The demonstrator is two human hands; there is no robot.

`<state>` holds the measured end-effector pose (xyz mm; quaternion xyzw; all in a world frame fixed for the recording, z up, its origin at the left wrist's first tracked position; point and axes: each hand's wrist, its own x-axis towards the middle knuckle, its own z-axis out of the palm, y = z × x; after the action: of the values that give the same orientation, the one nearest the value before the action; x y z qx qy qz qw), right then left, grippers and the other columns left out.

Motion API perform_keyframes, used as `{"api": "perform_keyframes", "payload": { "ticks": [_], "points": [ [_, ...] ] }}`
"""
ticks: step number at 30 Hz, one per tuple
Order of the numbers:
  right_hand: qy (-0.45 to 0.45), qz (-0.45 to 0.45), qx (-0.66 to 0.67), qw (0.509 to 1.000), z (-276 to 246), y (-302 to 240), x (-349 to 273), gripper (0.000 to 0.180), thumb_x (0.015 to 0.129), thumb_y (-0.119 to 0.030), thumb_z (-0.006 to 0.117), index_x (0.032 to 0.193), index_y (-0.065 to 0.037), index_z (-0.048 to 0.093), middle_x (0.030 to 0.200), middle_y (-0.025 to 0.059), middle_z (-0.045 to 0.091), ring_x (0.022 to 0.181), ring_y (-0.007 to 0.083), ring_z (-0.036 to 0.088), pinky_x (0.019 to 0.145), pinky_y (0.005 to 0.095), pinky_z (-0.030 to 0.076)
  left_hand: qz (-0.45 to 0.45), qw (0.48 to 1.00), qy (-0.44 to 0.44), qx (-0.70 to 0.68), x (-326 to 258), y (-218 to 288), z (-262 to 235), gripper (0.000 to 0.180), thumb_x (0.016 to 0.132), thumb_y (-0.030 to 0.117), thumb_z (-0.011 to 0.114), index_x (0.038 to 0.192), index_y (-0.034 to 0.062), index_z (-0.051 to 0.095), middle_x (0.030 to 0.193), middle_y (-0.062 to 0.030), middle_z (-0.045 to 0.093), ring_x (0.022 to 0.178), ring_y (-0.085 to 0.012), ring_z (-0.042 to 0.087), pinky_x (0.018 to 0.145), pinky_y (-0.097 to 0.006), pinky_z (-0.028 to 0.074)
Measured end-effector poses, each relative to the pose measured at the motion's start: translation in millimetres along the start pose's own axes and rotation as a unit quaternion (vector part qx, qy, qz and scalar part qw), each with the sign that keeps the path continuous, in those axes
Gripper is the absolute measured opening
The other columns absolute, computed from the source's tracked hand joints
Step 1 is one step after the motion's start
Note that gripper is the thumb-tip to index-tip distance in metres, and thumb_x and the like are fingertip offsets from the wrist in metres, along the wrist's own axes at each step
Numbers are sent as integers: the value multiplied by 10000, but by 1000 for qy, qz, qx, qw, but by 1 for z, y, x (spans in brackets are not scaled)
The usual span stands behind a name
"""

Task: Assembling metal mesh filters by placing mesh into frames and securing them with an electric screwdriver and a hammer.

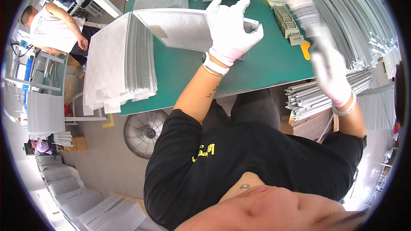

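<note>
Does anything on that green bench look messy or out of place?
The stack of mesh sheets at the bench's left end is fanned out unevenly and overhangs the edge. The left hand presses a mesh panel; the right hand is motion-blurred.

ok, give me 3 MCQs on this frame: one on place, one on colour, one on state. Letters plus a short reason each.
1. Where does the left hand rest?
A. on the floor fan
B. on the flat mesh panel on the table
C. on the cardboard box

2. What colour is the table mat?
A. red
B. green
C. yellow

3. How does the right hand look?
A. sharp, flat on the mat
B. motion-blurred, gloved, by the metal strips
C. bare, gripping the fan

Answers:
1 B: the white-gloved left hand lies spread on the silvery mesh panel.
2 B: the bare mat around the panel is green.
3 B: the right hand is smeared by motion beside the long metal strips at the table's right; whether it grips anything cannot be told.
</note>
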<state>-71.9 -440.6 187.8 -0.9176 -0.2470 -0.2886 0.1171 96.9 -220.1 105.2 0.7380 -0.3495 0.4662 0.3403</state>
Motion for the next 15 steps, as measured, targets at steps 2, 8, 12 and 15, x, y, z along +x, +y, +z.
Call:
{"api": "perform_keyframes", "payload": {
  "ticks": [2, 8, 12, 15],
  "points": [
    [-199, 91, -3, 976, -8, -13, 9, 465, 958, -27, 545, 1420, 13, 510, 1216, 197, 656, 882, 319, 661, 820, 371, 528, 0, 1000, 4, -4, -3, -4, 1, 636, 612, 320, 822, 1159, 55, 633, 769, -30, 557, 767, -218, 549, 1023, -467, 365],
    [75, 175, 216, 958, 3, -5, -10, 575, 907, -14, 593, 1468, -68, 479, 1168, 224, 668, 890, 342, 689, 831, 372, 537, 2, 1000, -2, -7, 0, -1, -2, 626, 610, 315, 820, 1149, 53, 642, 769, -28, 557, 773, -218, 548, 1004, -458, 373],
    [-110, 124, 95, 982, 31, -2, -2, 589, 903, -7, 562, 1477, -87, 465, 1132, 254, 665, 971, 390, 671, 846, 374, 528, -3, 999, -35, -9, -1, -3, -9, 616, 620, 308, 815, 1160, 68, 641, 767, -25, 558, 774, -218, 549, 1001, -451, 368],
    [-113, 252, 208, 938, 65, 21, -23, 558, 927, -63, 540, 1475, -133, 462, 1160, 258, 659, 1042, 411, 654, 891, 394, 513, 44, 998, 34, -21, -1, -4, -13, 447, 603, 299, 785, 991, 108, 669, 684, -43, 514, 707, -245, 527, 970, -453, 393]
  ]
}}
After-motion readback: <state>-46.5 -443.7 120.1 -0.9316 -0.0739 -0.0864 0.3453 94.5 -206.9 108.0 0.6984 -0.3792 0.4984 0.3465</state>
